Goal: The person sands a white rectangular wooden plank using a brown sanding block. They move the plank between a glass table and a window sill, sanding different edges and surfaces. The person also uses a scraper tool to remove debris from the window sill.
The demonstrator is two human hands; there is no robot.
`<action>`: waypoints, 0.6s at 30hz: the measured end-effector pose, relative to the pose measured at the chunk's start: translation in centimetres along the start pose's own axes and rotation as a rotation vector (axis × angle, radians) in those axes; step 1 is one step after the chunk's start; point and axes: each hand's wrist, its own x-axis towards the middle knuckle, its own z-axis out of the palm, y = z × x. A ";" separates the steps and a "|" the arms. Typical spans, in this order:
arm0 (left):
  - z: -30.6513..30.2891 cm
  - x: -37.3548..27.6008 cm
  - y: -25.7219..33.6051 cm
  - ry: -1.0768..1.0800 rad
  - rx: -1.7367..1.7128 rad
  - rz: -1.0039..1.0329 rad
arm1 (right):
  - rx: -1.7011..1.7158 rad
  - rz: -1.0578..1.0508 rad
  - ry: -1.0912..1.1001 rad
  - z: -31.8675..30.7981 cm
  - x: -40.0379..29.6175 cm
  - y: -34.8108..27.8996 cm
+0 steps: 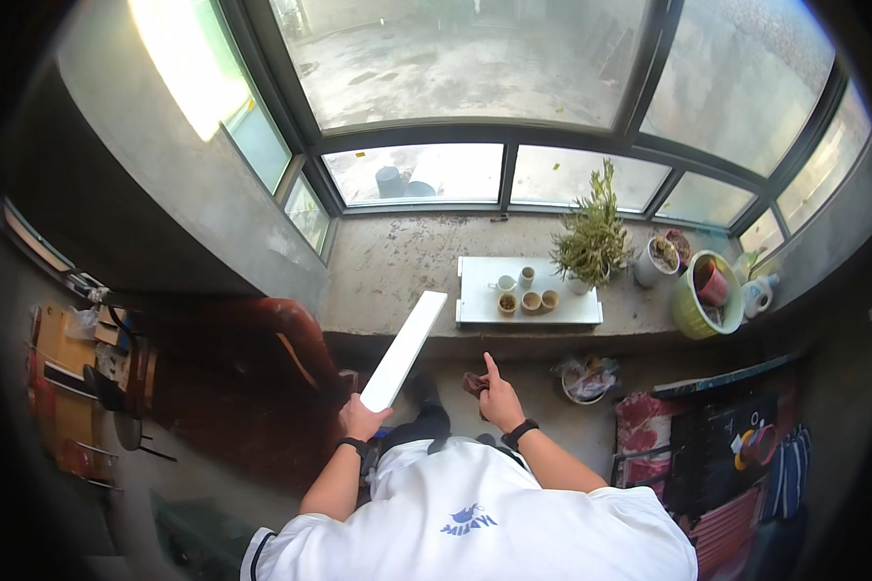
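One end of a long white board (405, 351) is in the grip of my left hand (364, 419); its far end slants up and right over the edge of the concrete ledge (378, 290). My right hand (501, 399) holds a crumpled brown cloth (474, 383), with the index finger stretched out toward the ledge. Beyond it on the ledge is a low white stand (472, 283). The stand carries a pale cup (506, 282), a small upright pot (527, 276), a filled brown pot (507, 303) and two more small pots (531, 302). A leafy potted plant (593, 232) rises at its right end.
Right along the ledge are a white planter (655, 263), a green bucket (708, 294) and a white jug (760, 296). A lined waste bin (587, 382) stands on the floor below. A reddish-brown leather chair (291, 341) is close on my left. Windows (465, 65) line the back.
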 end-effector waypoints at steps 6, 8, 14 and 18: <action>-1.8 8.2 0.8 -0.131 0.030 0.044 | -0.115 -0.018 0.043 0.9 8.1 -0.4; -3.4 11.3 1.1 -0.184 0.057 0.084 | -0.147 -0.051 0.066 1.9 10.8 -1.5; -8.4 17.9 3.9 -0.256 0.314 0.287 | -0.119 -0.095 -0.139 5.7 19.0 -7.3; -8.2 20.9 4.1 -0.234 0.338 0.321 | -0.056 -0.221 -0.175 9.1 22.9 -12.6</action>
